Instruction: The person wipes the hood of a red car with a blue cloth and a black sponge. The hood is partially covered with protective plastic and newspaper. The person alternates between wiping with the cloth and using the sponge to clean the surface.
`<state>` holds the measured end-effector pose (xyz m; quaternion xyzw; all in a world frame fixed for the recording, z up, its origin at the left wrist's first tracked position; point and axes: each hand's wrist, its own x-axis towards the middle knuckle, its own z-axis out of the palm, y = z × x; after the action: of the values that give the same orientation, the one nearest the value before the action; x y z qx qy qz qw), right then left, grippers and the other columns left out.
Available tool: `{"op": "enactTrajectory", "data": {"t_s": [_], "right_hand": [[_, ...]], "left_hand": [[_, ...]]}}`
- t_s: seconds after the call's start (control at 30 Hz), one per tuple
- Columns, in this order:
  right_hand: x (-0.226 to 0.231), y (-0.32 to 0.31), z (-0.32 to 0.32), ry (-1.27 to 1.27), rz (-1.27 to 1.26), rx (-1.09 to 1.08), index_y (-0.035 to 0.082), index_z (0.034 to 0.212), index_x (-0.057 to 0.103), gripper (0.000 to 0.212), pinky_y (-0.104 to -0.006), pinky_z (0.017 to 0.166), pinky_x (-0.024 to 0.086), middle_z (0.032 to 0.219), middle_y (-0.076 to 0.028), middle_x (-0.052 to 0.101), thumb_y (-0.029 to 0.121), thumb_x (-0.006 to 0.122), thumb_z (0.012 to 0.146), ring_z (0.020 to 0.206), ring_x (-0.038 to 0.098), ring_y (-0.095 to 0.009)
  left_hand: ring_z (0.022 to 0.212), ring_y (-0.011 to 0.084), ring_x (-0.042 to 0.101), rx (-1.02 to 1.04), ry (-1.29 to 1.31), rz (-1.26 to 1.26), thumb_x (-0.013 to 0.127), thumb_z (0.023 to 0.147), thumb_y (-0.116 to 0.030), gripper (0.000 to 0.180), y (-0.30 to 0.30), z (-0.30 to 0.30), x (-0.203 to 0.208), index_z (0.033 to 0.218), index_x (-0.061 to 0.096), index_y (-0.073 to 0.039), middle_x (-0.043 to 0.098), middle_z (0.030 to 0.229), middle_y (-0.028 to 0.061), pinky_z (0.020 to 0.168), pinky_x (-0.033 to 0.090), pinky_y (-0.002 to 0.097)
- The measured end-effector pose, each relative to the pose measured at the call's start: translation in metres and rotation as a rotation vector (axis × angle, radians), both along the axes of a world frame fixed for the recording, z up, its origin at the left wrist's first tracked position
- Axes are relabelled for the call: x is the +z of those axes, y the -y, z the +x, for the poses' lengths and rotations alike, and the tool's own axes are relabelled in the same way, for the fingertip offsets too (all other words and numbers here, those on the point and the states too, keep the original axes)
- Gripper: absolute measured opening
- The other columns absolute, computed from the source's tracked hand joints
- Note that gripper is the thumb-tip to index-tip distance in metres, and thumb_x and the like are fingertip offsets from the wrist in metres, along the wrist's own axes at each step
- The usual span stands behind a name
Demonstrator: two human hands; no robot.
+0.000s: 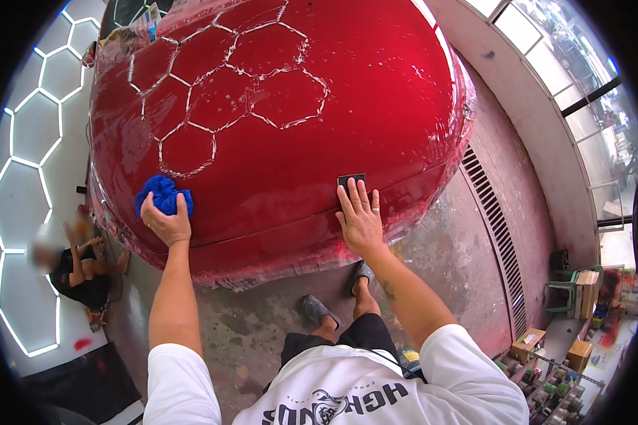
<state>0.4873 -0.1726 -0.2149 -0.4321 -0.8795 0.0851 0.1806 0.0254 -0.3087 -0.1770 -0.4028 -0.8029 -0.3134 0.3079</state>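
A glossy red car bonnet (276, 170) fills the middle in front of me, wet drops and light reflections on its surface. My left hand (169, 224) is closed round a crumpled blue cloth (161, 191) and rests it on the near left of the panel. At the near right, my right hand (361, 224) lies with straight fingers over a small black sheet (351, 178) that looks like sandpaper, holding it against the paint. Part of the sheet is hidden under my fingers.
Masking film (252, 278) skirts the bonnet's near edge. Another person (81, 273) crouches at the left by a wall of hexagonal lights (37, 177). A floor grate (493, 223) runs along the right. Cardboard boxes (528, 343) and a green stool (561, 294) stand at lower right.
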Motion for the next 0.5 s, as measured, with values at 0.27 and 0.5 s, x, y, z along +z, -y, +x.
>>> {"op": "enactTrajectory", "data": {"t_s": [0.27,0.5], "right_hand": [[0.054,-0.106,-0.047,0.078,0.087,-0.006,0.017,0.172,0.034,0.064,-0.0636,0.134,0.011,0.179,-0.014,0.031,0.039,0.048,0.114,0.168,0.023,-0.033],[0.119,-0.281,-0.140,0.122,-0.013,-0.017,0.016,0.173,0.032,0.061,-0.0613,0.136,0.013,0.181,-0.012,0.027,0.044,0.034,0.118,0.169,0.019,-0.032]], "left_hand": [[0.142,0.0451,0.051,0.086,0.080,0.061,0.086,0.089,-0.044,0.076,-0.004,0.000,-0.013,0.146,0.057,-0.003,0.057,0.148,0.0253,0.121,0.039,0.0579],[0.146,0.0469,0.047,0.077,0.147,0.008,0.083,0.090,-0.040,0.076,-0.003,0.001,-0.012,0.149,0.055,-0.001,0.052,0.155,0.0291,0.122,0.038,0.0596]]}}
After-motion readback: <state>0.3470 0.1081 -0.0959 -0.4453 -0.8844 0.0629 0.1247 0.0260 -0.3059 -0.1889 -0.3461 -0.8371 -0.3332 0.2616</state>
